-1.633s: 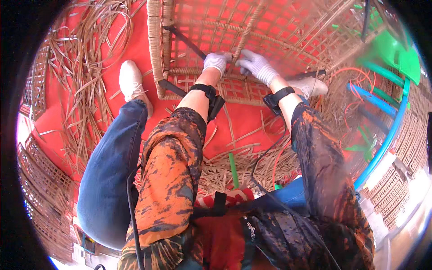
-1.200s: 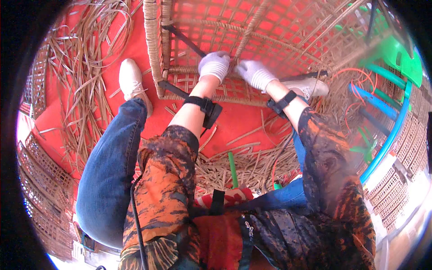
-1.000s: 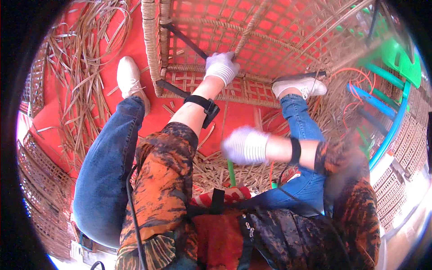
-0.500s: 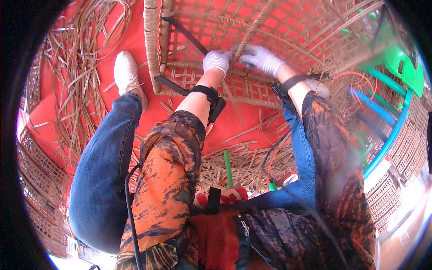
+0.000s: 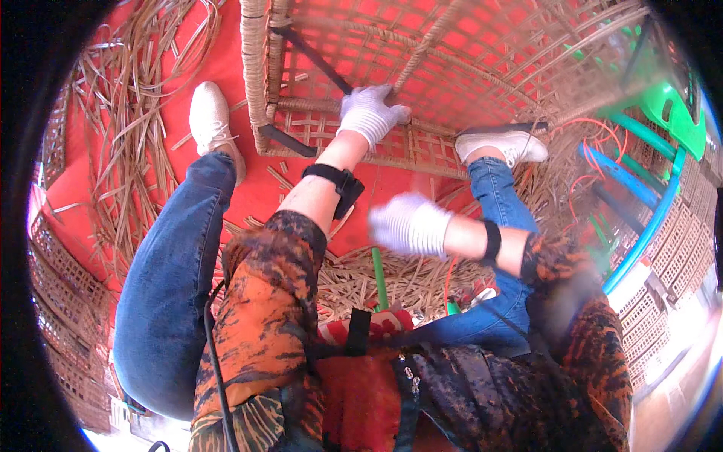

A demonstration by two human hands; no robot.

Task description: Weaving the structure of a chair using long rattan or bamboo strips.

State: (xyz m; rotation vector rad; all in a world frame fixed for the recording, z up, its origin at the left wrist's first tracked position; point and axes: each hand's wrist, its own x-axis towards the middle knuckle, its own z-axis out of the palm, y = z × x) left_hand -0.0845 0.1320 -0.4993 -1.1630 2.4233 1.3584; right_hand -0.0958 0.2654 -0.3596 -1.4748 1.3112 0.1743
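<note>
A large openwork wicker basket (image 5: 256,83), with thick wrapped edges and a lattice of flat strips, lies in front of me at the top. My left hand (image 5: 370,113), in a white glove with a striped cuff, closes around the basket's inner rib, near a dark bar (image 5: 312,56). Its fingertips are partly hidden by the hand itself. Closer to my body and apart from the basket, my gloved right hand (image 5: 410,224) is balled up in the air over the red floor covering. Motion blurs it, and anything it grips does not show clearly.
Loose cane strips (image 5: 143,105) lie in a tangle at the left; more are heaped between my legs beside a green rod (image 5: 379,279). My white shoes (image 5: 209,117) flank the basket. At the right are a green plastic chair (image 5: 670,120), a blue tube (image 5: 640,256) and an orange cord (image 5: 621,139).
My right hand has left the basket's rib and come back toward my body, lower in the view. My left hand stays at the rib, turned with its back more upward.
</note>
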